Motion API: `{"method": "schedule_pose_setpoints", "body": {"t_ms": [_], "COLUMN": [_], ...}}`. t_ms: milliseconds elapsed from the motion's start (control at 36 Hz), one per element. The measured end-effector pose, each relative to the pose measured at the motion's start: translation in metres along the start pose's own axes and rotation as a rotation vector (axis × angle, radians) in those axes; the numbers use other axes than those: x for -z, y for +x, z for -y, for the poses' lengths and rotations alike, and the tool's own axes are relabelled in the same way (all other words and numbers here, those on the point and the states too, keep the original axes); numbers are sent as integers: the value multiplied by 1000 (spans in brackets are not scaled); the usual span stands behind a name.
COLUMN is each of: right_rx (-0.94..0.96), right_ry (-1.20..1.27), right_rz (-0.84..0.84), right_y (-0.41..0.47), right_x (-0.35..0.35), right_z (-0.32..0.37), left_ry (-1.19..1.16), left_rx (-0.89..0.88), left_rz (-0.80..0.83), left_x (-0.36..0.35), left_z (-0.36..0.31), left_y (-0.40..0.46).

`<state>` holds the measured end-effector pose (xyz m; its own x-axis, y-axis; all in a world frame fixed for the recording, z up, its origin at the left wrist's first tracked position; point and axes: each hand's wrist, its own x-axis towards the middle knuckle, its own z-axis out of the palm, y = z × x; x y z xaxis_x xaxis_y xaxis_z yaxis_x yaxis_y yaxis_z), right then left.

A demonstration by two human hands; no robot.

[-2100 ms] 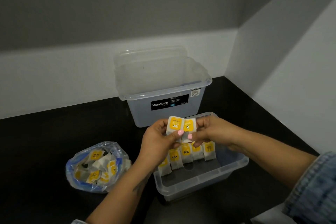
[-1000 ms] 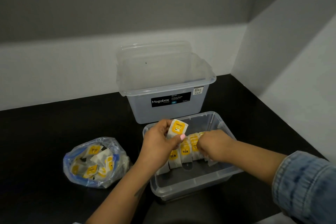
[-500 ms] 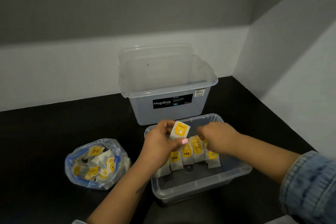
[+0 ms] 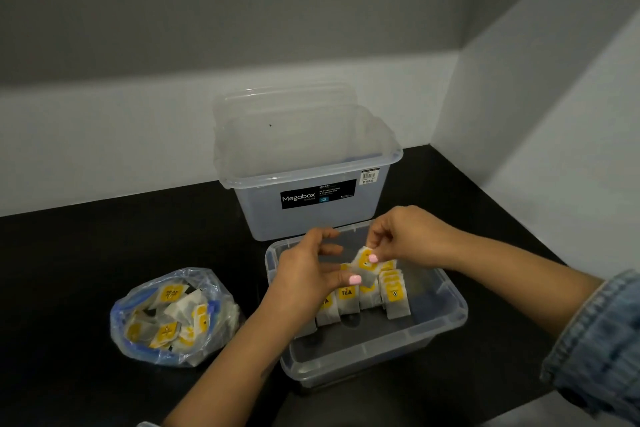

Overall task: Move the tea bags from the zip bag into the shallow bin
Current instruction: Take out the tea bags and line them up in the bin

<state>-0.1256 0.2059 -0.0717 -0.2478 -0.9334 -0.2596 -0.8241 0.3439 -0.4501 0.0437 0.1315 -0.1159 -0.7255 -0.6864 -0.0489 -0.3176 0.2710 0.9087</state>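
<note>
- Pinching one tea bag [image 4: 364, 262] between them, the left hand [image 4: 306, 279] and right hand [image 4: 405, 236] hover over the shallow bin [image 4: 446, 319].
- Below the hands, a row of tea bags [image 4: 375, 298] stands in it.
- Left of the left hand lies the zip bag [image 4: 173, 317].
- Beyond the hands stands a tall bin [image 4: 308, 166].

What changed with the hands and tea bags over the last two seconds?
Two seconds ago each hand held one tea bag above the shallow bin. The right hand set its bag into the row, then came back and now pinches the remaining tea bag, which the left hand had held. The zip bag and tall box stayed put.
</note>
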Motion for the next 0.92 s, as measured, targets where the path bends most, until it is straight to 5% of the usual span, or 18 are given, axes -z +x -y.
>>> {"method": "schedule_pose_setpoints", "body": {"t_ms": [194,472,750,917], "right_rx": [-3,108,156,317], "right_ry": [-499,-1064,-1204,-963], "right_rz": [212,250,203,171], "right_y": [-5,3,8,4], "right_x": [-18,-45,-53,-47], "right_z": [-12,-12,-18,-14], "left_ry": [-15,3,38,29], "left_rx": [-3,-9,-8,-14], "left_rz": [-21,-34,-51,-70], "left_x": [3,4,5,7], "left_z": [5,5,5,4], "left_y": [-4,-8,-10,-12]}}
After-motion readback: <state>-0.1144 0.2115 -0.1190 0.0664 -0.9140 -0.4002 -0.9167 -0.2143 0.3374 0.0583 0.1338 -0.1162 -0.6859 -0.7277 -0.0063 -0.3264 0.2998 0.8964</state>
